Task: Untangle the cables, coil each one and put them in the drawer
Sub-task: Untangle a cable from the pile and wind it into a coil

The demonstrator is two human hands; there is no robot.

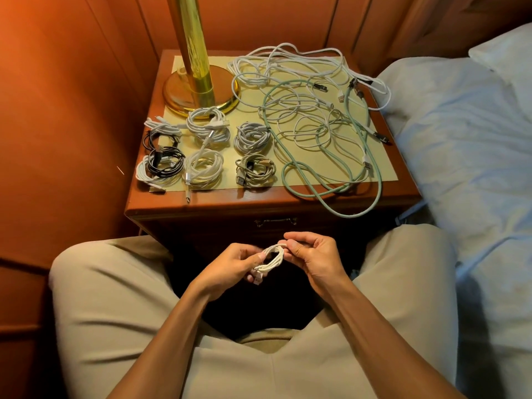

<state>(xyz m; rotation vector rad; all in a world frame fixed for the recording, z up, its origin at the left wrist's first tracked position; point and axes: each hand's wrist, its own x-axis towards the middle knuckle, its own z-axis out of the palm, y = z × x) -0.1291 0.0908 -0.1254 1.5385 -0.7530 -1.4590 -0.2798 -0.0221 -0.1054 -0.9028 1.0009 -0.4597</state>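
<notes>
While both hands (273, 259) pinch the small white coil (272, 259) between them, your drawer handle (275, 221) lies just ahead, shut.

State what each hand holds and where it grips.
Both hold one small white coil. The left hand pinches its lower left side, near the plug end; the right hand pinches its top right.

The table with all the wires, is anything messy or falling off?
Yes. On the right of the table lies a tangled pile of white cables, and a green cable loops over the front edge. The coils on the left sit tidy. Both hands, left and right, hold a small white coil.
</notes>
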